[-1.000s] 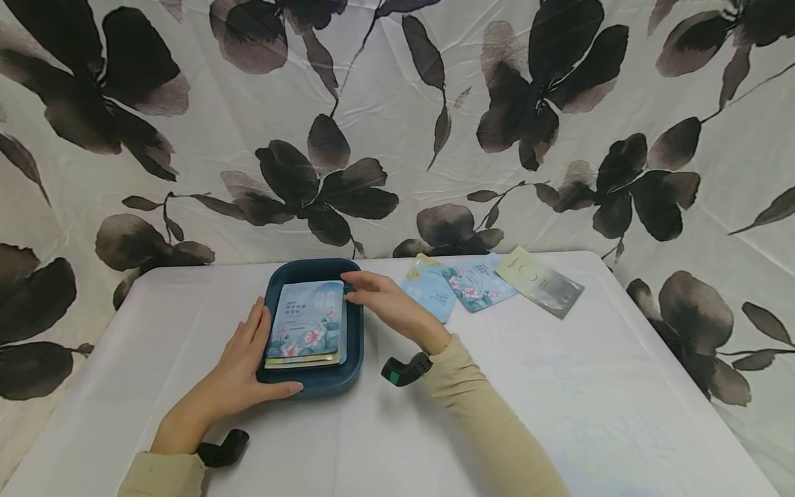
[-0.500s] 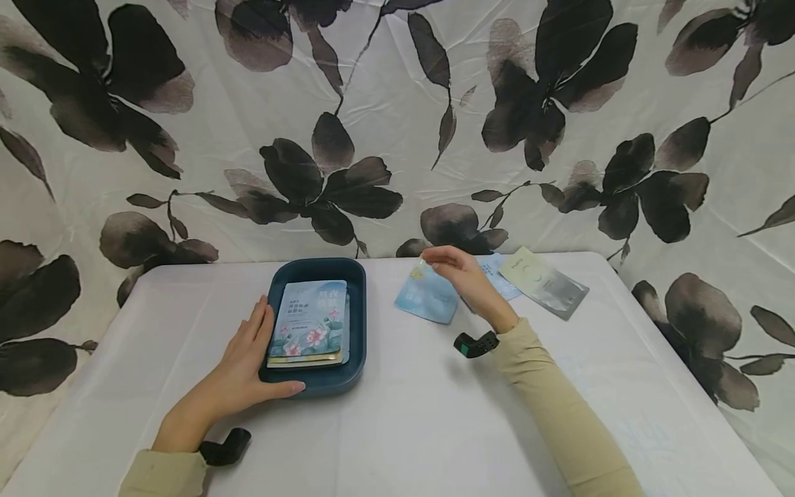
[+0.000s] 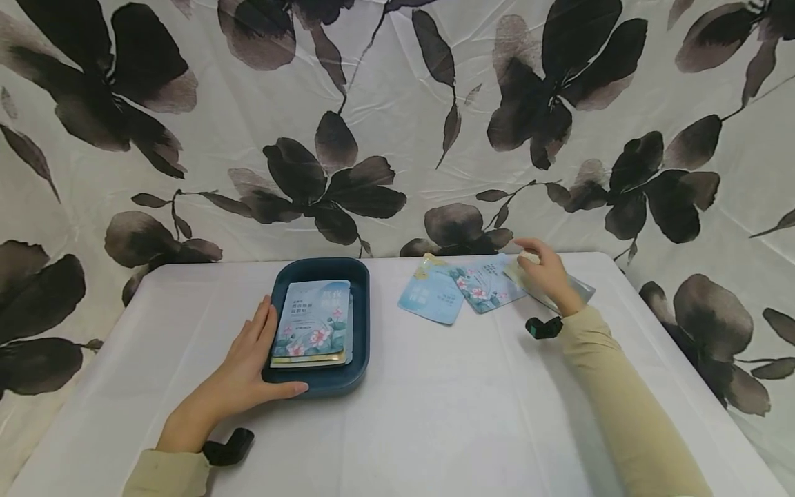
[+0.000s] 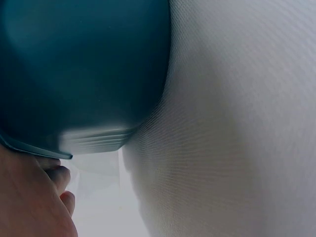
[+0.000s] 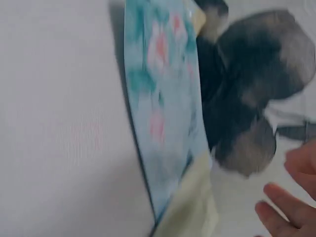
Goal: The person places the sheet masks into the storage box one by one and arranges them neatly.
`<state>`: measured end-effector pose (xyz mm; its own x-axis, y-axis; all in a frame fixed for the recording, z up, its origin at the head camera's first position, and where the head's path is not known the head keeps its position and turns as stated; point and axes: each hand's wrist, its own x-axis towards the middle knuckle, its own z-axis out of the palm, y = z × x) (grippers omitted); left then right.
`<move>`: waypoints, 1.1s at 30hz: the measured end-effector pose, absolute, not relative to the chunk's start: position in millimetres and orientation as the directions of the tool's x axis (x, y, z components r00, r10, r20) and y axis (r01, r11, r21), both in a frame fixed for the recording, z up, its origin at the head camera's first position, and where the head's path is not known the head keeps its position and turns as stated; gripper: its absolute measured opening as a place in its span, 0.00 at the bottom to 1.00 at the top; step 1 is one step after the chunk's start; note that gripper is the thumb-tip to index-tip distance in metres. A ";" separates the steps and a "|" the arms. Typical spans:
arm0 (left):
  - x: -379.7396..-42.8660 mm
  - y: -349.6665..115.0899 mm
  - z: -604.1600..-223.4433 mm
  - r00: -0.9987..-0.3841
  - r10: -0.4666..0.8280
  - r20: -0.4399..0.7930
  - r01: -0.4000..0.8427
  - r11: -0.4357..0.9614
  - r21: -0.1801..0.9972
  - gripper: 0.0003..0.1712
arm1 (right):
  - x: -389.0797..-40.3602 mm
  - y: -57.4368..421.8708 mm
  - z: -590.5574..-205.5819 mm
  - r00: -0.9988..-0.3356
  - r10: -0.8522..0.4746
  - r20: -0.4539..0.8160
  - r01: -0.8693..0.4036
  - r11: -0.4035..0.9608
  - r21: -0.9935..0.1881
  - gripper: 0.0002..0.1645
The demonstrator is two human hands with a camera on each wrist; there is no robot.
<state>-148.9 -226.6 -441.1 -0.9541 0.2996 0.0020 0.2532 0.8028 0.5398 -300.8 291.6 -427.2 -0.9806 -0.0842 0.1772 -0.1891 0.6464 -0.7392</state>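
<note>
My left hand rests against the left side of a dark blue tray, its fingers straight and its thumb along the near rim. Inside the tray lies a stack of sachets, a blue one with pink flowers on top. My right hand is over a yellow-and-grey sachet at the back right, covering part of it. In the right wrist view its fingers are spread and hold nothing. Left of that sachet lie a flowered blue sachet and a plain light blue one.
A white cloth covers the table. Behind its far edge hangs a pale curtain with dark flowers. Both wrists wear black devices, the left one close above the cloth.
My right hand has moved right, from the tray's far right edge across the loose sachets to the yellow-and-grey one. My left hand has stayed at the tray.
</note>
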 end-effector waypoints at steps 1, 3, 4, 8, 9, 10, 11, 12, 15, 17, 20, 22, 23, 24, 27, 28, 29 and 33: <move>-148.8 -226.7 -441.2 -0.954 0.301 0.003 0.255 0.802 0.540 0.80 | -301.1 298.4 -427.2 -0.988 -0.080 0.130 -0.149 0.685 -0.713 0.29; -148.7 -226.7 -441.4 -0.953 0.303 0.005 0.258 0.802 0.540 0.79 | -302.2 310.8 -428.7 -0.995 -0.089 0.038 -0.093 0.768 -0.633 0.35; -148.6 -226.8 -441.5 -0.953 0.303 0.005 0.258 0.802 0.539 0.79 | -302.6 316.1 -430.2 -0.995 -0.094 -0.017 -0.066 0.801 -0.595 0.38; -148.1 -226.3 -441.5 -0.953 0.304 0.006 0.258 0.800 0.542 0.79 | -301.7 333.3 -440.3 -0.978 -0.096 -0.185 0.003 0.881 -0.474 0.45; -147.9 -226.1 -441.4 -0.953 0.304 0.005 0.258 0.800 0.542 0.79 | -300.5 336.4 -443.0 -0.971 -0.098 -0.217 0.012 0.889 -0.457 0.45; -147.7 -225.7 -441.3 -0.953 0.303 0.003 0.256 0.800 0.543 0.79 | -299.1 339.4 -445.9 -0.965 -0.100 -0.244 0.019 0.896 -0.443 0.45; -147.5 -225.3 -441.1 -0.953 0.304 0.002 0.257 0.800 0.543 0.79 | -297.4 342.0 -447.9 -0.959 -0.109 -0.263 0.016 0.902 -0.431 0.45; -147.7 -225.4 -440.9 -0.953 0.304 0.002 0.256 0.801 0.541 0.79 | -295.5 343.6 -449.6 -0.952 -0.114 -0.283 0.016 0.907 -0.421 0.45; -147.8 -224.9 -440.7 -0.952 0.305 0.001 0.257 0.799 0.544 0.79 | -290.9 347.1 -452.5 -0.935 -0.122 -0.332 0.023 0.915 -0.404 0.46; -147.8 -224.8 -440.5 -0.952 0.305 0.002 0.257 0.800 0.542 0.79 | -288.9 346.6 -452.2 -0.927 -0.115 -0.356 0.042 0.913 -0.405 0.47; -147.7 -224.9 -440.5 -0.953 0.304 0.002 0.256 0.800 0.543 0.79 | -286.7 343.9 -451.3 -0.925 -0.098 -0.368 0.062 0.915 -0.399 0.48; -147.6 -224.9 -440.6 -0.952 0.305 0.003 0.258 0.800 0.542 0.79 | -284.7 341.7 -450.7 -0.927 -0.088 -0.364 0.064 0.921 -0.385 0.48; -147.7 -224.9 -440.7 -0.952 0.305 0.003 0.258 0.800 0.542 0.79 | -283.3 340.6 -450.7 -0.929 -0.084 -0.360 0.065 0.922 -0.382 0.48; -147.9 -225.2 -440.7 -0.953 0.304 0.004 0.257 0.799 0.543 0.79 | -281.5 339.3 -450.6 -0.932 -0.080 -0.354 0.064 0.924 -0.378 0.48; -147.9 -225.2 -440.2 -0.953 0.303 0.003 0.256 0.799 0.544 0.79 | -276.3 335.9 -451.4 -0.943 -0.069 -0.327 0.061 0.927 -0.369 0.48; -148.0 -225.3 -439.7 -0.954 0.301 0.002 0.254 0.800 0.544 0.79 | -274.6 335.0 -451.7 -0.946 -0.066 -0.316 0.059 0.927 -0.370 0.47; -148.0 -225.4 -439.4 -0.954 0.299 0.001 0.252 0.800 0.545 0.79 | -272.5 333.3 -451.5 -0.949 -0.062 -0.308 0.059 0.928 -0.369 0.47; -147.9 -225.2 -438.2 -0.953 0.304 0.001 0.254 0.793 0.554 0.79 | -262.8 327.2 -449.1 -0.959 -0.049 -0.278 0.057 0.930 -0.362 0.46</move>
<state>-147.9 -225.2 -438.2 -0.9525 0.3044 0.0005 0.2537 0.7928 0.5542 -262.8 327.2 -449.1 -0.9594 -0.0494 -0.2776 0.0569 0.9304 -0.3622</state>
